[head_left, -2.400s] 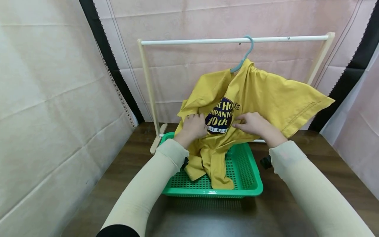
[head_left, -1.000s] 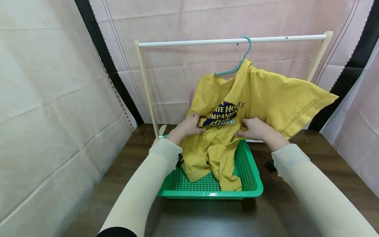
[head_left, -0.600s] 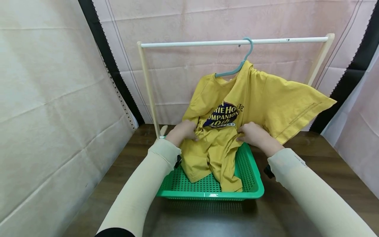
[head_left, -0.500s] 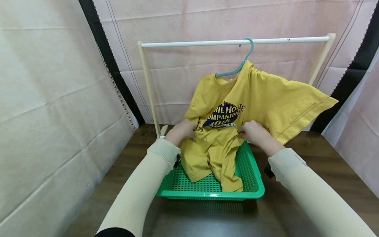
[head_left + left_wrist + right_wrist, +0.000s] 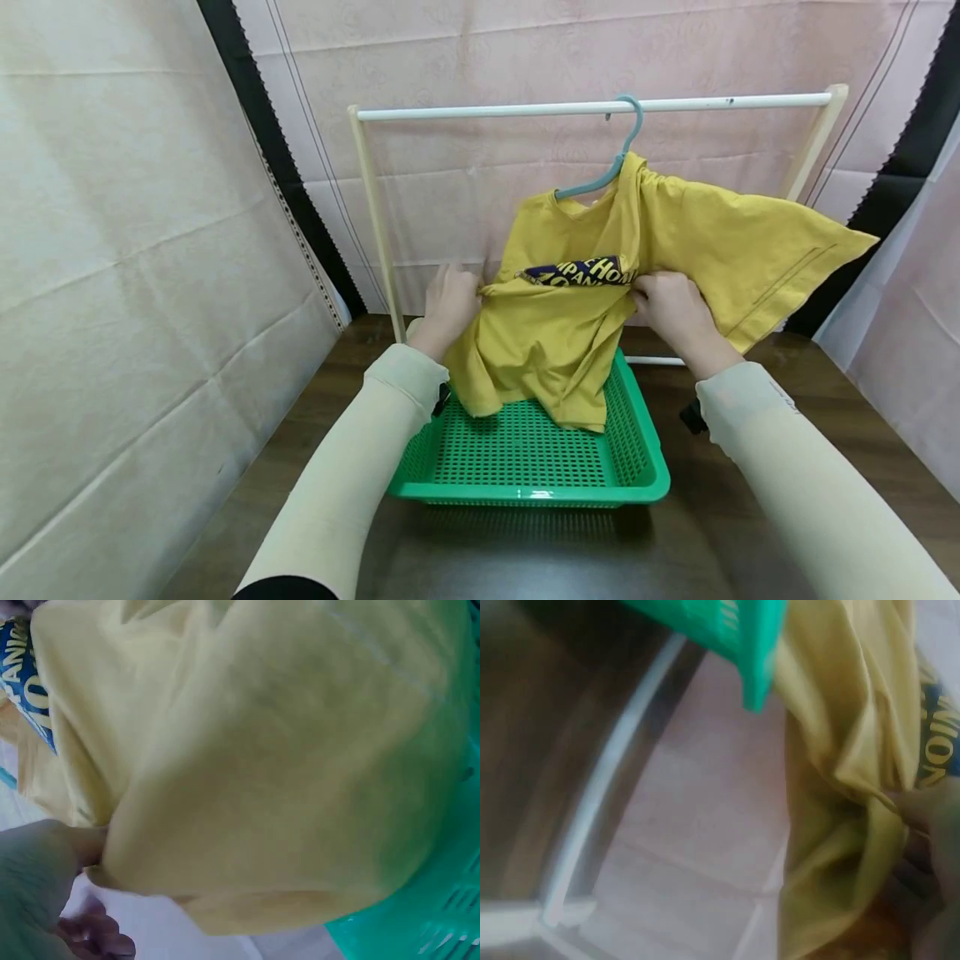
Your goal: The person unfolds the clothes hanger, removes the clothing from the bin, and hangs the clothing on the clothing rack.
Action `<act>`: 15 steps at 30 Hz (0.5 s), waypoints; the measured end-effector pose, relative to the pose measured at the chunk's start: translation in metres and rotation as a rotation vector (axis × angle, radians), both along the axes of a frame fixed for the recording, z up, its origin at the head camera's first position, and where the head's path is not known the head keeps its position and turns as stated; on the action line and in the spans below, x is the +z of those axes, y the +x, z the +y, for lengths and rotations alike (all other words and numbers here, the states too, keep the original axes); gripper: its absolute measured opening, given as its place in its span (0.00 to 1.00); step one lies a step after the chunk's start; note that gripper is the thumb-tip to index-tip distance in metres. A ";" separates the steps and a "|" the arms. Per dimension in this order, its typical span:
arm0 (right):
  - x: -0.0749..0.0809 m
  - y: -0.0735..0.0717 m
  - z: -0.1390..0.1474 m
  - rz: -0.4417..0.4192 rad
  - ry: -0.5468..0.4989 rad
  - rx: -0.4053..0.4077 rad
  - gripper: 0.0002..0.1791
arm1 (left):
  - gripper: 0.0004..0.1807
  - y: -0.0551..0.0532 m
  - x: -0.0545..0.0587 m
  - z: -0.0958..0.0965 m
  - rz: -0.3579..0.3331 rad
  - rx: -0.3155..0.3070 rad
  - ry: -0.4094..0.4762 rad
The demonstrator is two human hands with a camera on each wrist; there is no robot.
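Observation:
A yellow T-shirt (image 5: pixel 540 333) with a dark blue print hangs from a light blue hanger (image 5: pixel 592 185), its sleeve flaring out to the right. My left hand (image 5: pixel 450 307) pinches the shirt's left side. In the left wrist view, the thumb of that hand (image 5: pixel 41 874) presses the cloth (image 5: pixel 262 772). On the other side, my right hand (image 5: pixel 677 312) grips a bunched fold; the right wrist view shows its fingers (image 5: pixel 934 825) at the gathered fabric (image 5: pixel 840 742). Between the hands the shirt is folded across the print, hiding part of it. Its hem hangs above a green basket (image 5: pixel 528 493).
The hanger hooks over a white rail (image 5: pixel 480 110) with cream uprights (image 5: pixel 378 225). This rack and the basket stand on a dark wooden table (image 5: pixel 525 550). Pale fabric walls (image 5: pixel 150 292) enclose the back and sides.
Both hands have risen and spread apart, lifting the shirt's lower part. The hem has come up from the basket floor, and the print is now partly folded under.

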State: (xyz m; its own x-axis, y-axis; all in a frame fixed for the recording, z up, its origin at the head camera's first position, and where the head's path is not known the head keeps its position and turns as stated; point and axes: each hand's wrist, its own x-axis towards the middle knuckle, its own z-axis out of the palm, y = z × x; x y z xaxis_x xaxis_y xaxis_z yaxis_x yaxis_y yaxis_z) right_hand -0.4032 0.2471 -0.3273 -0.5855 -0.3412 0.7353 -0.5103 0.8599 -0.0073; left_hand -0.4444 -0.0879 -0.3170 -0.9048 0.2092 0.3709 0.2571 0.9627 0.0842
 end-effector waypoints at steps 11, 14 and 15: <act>-0.018 0.002 -0.004 -0.219 -0.011 0.066 0.07 | 0.26 0.006 -0.012 0.010 -0.329 -0.142 0.128; -0.021 0.002 -0.008 -0.354 0.063 0.136 0.19 | 0.28 0.007 -0.015 0.009 -0.368 -0.170 0.081; -0.022 0.002 -0.010 -0.403 0.089 0.146 0.24 | 0.28 0.008 -0.016 0.009 -0.380 -0.179 0.056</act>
